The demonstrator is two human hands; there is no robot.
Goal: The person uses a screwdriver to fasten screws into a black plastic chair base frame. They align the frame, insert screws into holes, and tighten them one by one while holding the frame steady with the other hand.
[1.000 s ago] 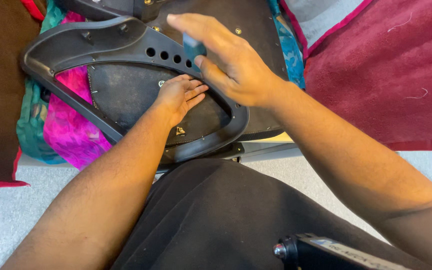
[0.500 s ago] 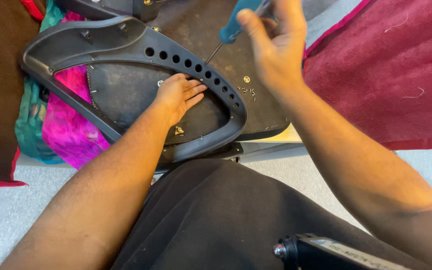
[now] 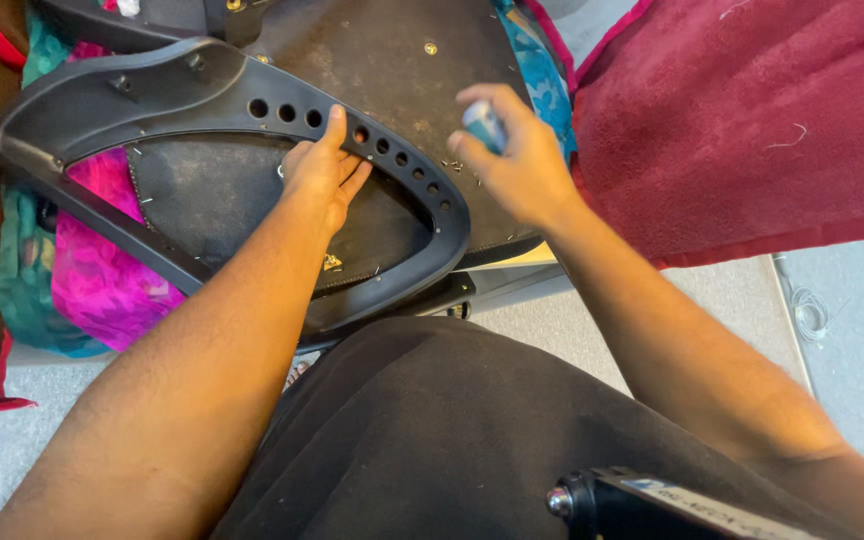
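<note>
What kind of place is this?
Probably a home floor used for fixing a chair. A black chair frame lies on its dark seat base, with cloths spread on grey carpet.

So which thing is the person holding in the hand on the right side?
Start at the big black plastic frame with a row of round holes, lying on the dark worn panel. Just right of the frame's curved end, the right hand is closed around a small blue handle. It is the only blue thing held; the left hand rests flat and empty.

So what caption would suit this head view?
Left hand presses on a black perforated chair frame; right hand holds a blue tool handle.
</note>
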